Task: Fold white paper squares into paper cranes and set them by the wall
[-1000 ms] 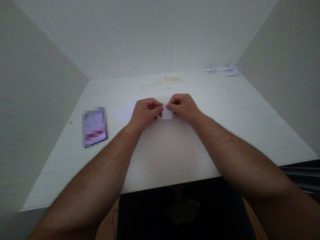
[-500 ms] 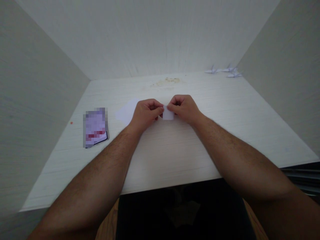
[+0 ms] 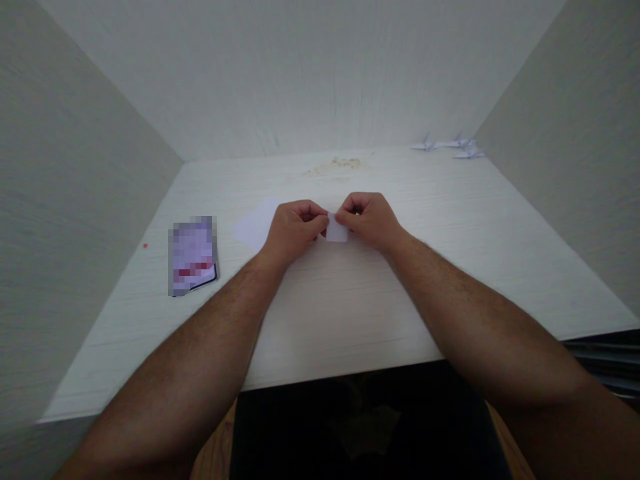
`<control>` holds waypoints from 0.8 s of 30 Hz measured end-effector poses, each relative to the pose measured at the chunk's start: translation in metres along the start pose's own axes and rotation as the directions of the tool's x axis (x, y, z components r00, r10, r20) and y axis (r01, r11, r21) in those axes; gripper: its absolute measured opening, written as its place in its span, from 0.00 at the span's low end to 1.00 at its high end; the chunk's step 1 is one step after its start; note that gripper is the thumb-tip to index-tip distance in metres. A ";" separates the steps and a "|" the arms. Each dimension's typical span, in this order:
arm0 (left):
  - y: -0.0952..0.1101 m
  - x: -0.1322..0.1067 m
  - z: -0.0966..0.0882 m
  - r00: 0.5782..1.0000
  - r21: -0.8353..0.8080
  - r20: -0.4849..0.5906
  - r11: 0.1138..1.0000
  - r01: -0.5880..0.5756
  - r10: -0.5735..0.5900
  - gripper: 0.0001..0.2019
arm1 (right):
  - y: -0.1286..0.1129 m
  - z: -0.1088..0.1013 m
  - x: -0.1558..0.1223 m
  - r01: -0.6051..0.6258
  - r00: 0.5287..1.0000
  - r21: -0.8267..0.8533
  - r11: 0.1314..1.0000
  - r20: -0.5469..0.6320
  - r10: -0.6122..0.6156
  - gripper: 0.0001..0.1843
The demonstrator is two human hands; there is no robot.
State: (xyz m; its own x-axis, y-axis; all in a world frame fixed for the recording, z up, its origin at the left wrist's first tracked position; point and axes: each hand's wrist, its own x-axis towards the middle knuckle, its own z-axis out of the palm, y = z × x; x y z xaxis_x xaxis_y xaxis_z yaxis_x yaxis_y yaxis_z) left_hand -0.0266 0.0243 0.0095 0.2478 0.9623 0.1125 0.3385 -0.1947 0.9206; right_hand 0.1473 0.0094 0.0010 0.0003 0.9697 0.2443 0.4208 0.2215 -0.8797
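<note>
A small square of white paper [image 3: 337, 231] is pinched between both hands just above the middle of the table. My left hand [image 3: 299, 230] grips its upper left edge with thumb and forefinger. At the upper right edge, my right hand [image 3: 369, 219] closes thumb and finger on the same piece. Its lower part shows between the hands; whether it is folded in layers cannot be made out. Flat white paper sheets [image 3: 254, 223] lie to the left, partly hidden behind my left hand.
A phone or tablet with a blurred screen [image 3: 194, 257] lies on the white table [image 3: 345, 320] at the left, near a tiny orange spot [image 3: 145, 246]. Several folded paper cranes [image 3: 465, 145] stand at the back right corner. Worn marks [image 3: 345, 163] show near the back wall. Walls enclose three sides.
The view has shifted very slightly. Both hands keep their pinch on the paper, with no clear movement of it.
</note>
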 end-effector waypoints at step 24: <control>-0.001 -0.001 0.006 0.981 0.029 -0.181 0.997 -0.065 0.069 0.04 | -0.007 0.010 -0.009 0.013 0.994 -0.022 1.000 -0.111 -0.015 0.11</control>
State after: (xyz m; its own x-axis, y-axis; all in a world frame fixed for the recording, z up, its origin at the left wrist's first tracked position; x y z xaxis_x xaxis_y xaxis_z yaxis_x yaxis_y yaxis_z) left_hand -0.0219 0.0220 0.0064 0.1019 0.9649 0.2420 0.3480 -0.2625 0.9000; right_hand 0.1353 0.0006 0.0004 0.0943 0.9488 0.3013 0.4406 0.2317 -0.8673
